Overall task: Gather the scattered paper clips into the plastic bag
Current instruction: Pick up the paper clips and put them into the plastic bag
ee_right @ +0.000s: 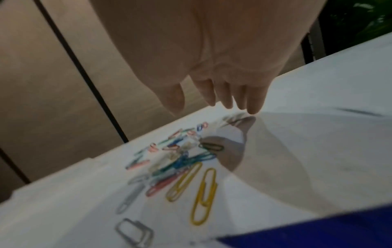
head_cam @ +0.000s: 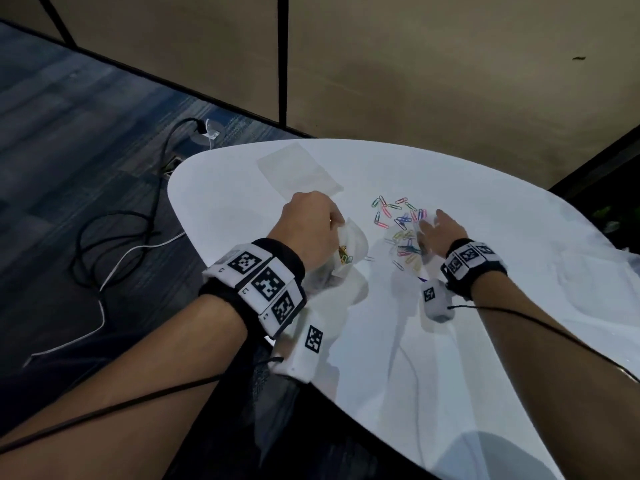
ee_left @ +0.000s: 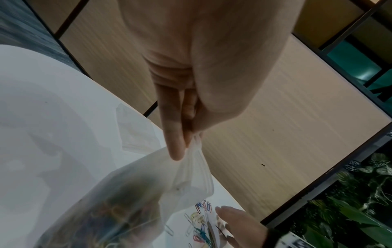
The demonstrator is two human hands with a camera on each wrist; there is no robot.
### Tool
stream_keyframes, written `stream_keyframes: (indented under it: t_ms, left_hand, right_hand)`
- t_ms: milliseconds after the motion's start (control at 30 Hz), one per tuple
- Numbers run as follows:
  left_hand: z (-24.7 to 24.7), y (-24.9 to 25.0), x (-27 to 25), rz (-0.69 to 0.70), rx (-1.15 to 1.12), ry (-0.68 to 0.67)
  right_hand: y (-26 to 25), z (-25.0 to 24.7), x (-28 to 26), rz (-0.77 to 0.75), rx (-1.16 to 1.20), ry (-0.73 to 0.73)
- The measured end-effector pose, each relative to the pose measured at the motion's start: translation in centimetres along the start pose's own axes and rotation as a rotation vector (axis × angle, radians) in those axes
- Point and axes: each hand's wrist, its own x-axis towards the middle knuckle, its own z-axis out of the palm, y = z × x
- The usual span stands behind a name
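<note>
The left hand (head_cam: 311, 225) pinches the plastic bag (head_cam: 346, 251) by its rim near the table's (head_cam: 485, 358) left edge. Beside it lie coloured paper clips (head_cam: 401, 226); the right hand (head_cam: 441, 235) hovers over them, fingers (ee_right: 228, 94) straight, holding nothing.

Bare table (head_cam: 467, 358) surface lies open on the near and right sides of the paper clips (head_cam: 401, 230). The held plastic bag (head_cam: 346, 251) stands just left of them; a flat empty bag (head_cam: 298, 171) lies beyond.

Left hand (ee_left: 191, 70) pinches the plastic bag (ee_left: 131, 193) rim above paper clips (ee_left: 200, 221).
</note>
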Motion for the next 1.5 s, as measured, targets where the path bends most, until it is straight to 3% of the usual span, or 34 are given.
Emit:
stream_keyframes:
  t_ms: [133,333,433,567,767,900,1033,1100,1200,1267,1367,1500]
  left_hand:
    - [0.5,-0.1,0.3,0.022,0.049,0.010]
    - [-0.1,-0.5,0.4,0.028,0.081,0.001]
    - [-0.4,-0.6,0.4,0.018,0.060,-0.007]
    - [-0.5,-0.8,0.2,0.003,0.057,-0.024]
    - [-0.6,-0.8,-0.2,-0.002,0.083,-0.014]
    - [-0.5,-0.6,0.2,-0.009,0.091,-0.014]
    - [0.0,-0.2,0.6,-0.019,0.099,-0.039]
    - [0.2,0.1,0.7,-0.023,0.100,-0.047]
    - [0.3,0.6,0.6,-0.040,0.085,-0.040]
    - [0.5,0.8,0.6,-0.045,0.084,-0.023]
    - [0.8,0.9,0.6,-0.047,0.097,-0.004]
    - [0.5,0.9,0.6,-0.064,0.097,0.015]
  right_hand:
    - [-3.5,2.0,1.9,-0.092,-0.132,-0.002]
    - [-8.0,4.1,1.8,-0.388,-0.291,-0.018]
    - [-7.5,4.8,0.7,-0.520,-0.534,-0.069]
    - [-5.2,5.3,-0.2,-0.680,-0.653,0.010]
    - [-4.1,4.8,-2.6,-0.658,-0.742,0.075]
    - [-3.4,3.4,-2.8,-0.496,-0.462,0.112]
    - [-2.4,0.9,-3.9,-0.178,0.223,0.161]
    - [-2.5,-0.2,-5.3,-0.079,0.700,0.048]
    - [-4.1,-1.7,-8.4,-0.137,1.217,-0.153]
    - [-5.6,-2.3,-10.9,-0.238,1.266,-0.275]
    - [-7.2,-1.5,-13.7,-0.332,1.097,-0.392]
    - [-8.1,0.0,-14.5,-0.576,0.506,-0.205]
